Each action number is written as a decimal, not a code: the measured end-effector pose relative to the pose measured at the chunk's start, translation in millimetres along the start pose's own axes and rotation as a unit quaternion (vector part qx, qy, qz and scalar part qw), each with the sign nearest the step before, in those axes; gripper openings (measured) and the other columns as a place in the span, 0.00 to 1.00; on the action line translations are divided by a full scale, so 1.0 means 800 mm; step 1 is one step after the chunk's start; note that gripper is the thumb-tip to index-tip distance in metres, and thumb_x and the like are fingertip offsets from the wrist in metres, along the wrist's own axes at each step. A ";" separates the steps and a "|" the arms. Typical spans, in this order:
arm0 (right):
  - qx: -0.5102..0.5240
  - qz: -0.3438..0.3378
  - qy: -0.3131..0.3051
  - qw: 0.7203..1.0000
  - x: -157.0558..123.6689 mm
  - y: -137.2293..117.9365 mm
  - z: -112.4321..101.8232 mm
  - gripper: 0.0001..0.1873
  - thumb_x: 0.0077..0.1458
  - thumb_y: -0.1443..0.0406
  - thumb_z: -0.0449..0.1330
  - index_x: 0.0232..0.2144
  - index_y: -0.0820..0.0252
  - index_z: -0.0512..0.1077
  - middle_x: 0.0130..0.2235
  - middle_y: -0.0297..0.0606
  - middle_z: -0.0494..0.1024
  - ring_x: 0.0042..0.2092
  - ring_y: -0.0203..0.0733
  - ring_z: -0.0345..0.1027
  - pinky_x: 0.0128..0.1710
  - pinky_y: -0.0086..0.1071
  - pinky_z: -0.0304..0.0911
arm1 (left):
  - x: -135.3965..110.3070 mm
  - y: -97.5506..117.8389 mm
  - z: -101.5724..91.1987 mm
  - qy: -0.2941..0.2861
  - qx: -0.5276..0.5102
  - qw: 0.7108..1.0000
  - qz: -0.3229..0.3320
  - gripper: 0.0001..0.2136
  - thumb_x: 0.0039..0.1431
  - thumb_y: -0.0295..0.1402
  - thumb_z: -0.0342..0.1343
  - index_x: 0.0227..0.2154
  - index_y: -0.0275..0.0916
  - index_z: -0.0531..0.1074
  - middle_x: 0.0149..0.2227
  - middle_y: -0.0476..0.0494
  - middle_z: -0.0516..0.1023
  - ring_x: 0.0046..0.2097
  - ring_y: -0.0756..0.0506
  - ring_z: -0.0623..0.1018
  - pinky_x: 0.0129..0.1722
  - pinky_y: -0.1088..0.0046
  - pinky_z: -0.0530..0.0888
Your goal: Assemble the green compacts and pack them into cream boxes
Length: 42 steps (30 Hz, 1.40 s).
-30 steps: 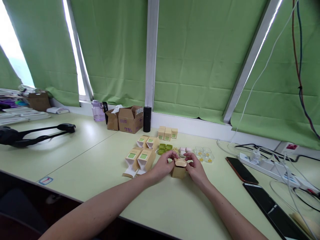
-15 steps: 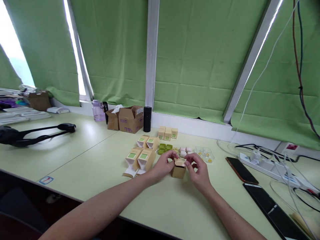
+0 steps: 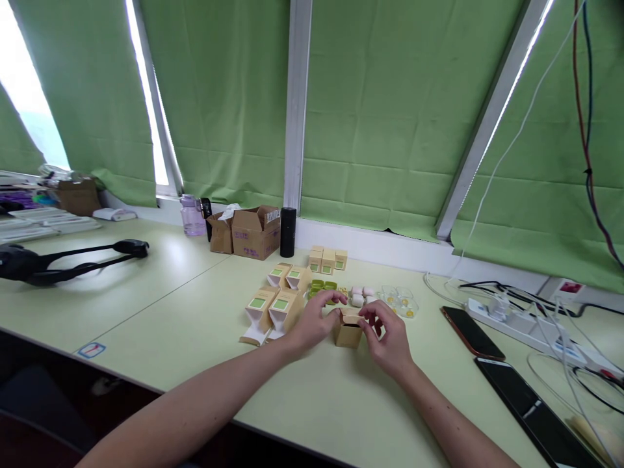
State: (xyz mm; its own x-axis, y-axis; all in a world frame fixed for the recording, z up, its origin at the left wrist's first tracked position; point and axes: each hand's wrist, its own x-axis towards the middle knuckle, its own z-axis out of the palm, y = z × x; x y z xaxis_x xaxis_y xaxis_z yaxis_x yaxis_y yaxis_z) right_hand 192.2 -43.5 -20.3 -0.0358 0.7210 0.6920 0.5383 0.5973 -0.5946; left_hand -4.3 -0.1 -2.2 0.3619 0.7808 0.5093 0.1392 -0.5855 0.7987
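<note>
A small tan cardboard box [image 3: 347, 333] stands on the pale green table [image 3: 195, 305] in front of me. My left hand [image 3: 314, 320] curls round its left side, fingers bent over the top edge. My right hand [image 3: 387, 338] pinches the box's top flap from the right. Just left of the box lie several tan cartons with green labels [image 3: 273, 309], their ends open. Behind the box sit green trays [image 3: 322, 288], small white pieces [image 3: 361, 296] and clear plastic shells with yellow dots [image 3: 400, 302].
Three small tan boxes [image 3: 326, 260] stand near the window sill. Brown cardboard boxes [image 3: 251, 232], a black cylinder [image 3: 287, 241] and a purple bottle [image 3: 192, 216] stand at the back. Two phones [image 3: 470, 332] and a power strip with cables [image 3: 517, 318] lie right. A black headset [image 3: 58, 260] lies left.
My right hand has shifted from cupping the box's right side to pinching the top flap. The left hand stays on the box's left side.
</note>
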 end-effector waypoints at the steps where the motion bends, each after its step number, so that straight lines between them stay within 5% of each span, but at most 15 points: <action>1: -0.005 -0.009 -0.001 1.000 0.000 0.001 0.000 0.03 0.61 0.61 0.60 0.35 0.52 0.72 0.33 0.37 0.73 0.32 0.43 0.65 0.31 0.36 0.60 | -0.001 0.002 -0.002 0.009 0.029 0.999 0.035 0.08 0.60 0.28 0.54 0.41 0.41 0.75 0.46 0.41 0.78 0.52 0.39 0.74 0.55 0.60 0.69; 7: -0.035 -0.072 -0.006 0.997 -0.002 0.010 0.000 0.01 0.61 0.66 0.58 0.35 0.54 0.69 0.32 0.35 0.72 0.32 0.40 0.63 0.30 0.34 0.59 | -0.004 0.007 -0.007 0.036 0.143 0.972 0.181 0.04 0.61 0.28 0.56 0.37 0.40 0.74 0.40 0.40 0.76 0.46 0.39 0.73 0.48 0.58 0.71; 13: -0.054 -0.093 -0.009 0.994 -0.002 0.015 0.000 0.05 0.59 0.70 0.57 0.35 0.54 0.68 0.33 0.34 0.72 0.31 0.39 0.63 0.30 0.33 0.59 | -0.005 0.007 -0.004 0.015 0.159 0.970 0.182 0.05 0.62 0.28 0.54 0.31 0.40 0.74 0.32 0.43 0.76 0.39 0.42 0.72 0.42 0.61 0.70; 42: -0.054 -0.112 -0.011 0.992 -0.002 0.008 -0.003 0.07 0.58 0.72 0.56 0.32 0.56 0.68 0.29 0.32 0.70 0.29 0.37 0.61 0.29 0.31 0.56 | -0.006 0.008 -0.001 0.009 0.164 0.969 0.182 0.05 0.59 0.26 0.53 0.29 0.40 0.71 0.29 0.45 0.76 0.36 0.43 0.72 0.40 0.63 0.68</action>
State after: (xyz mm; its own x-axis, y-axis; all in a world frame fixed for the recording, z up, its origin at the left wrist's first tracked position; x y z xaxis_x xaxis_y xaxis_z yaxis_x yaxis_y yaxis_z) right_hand 197.5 -41.5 -24.5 -0.1836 0.5825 0.7918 0.6012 0.7038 -0.3783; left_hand -6.2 -7.3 0.7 0.4270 0.5116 0.7456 0.2924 -0.8584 0.4216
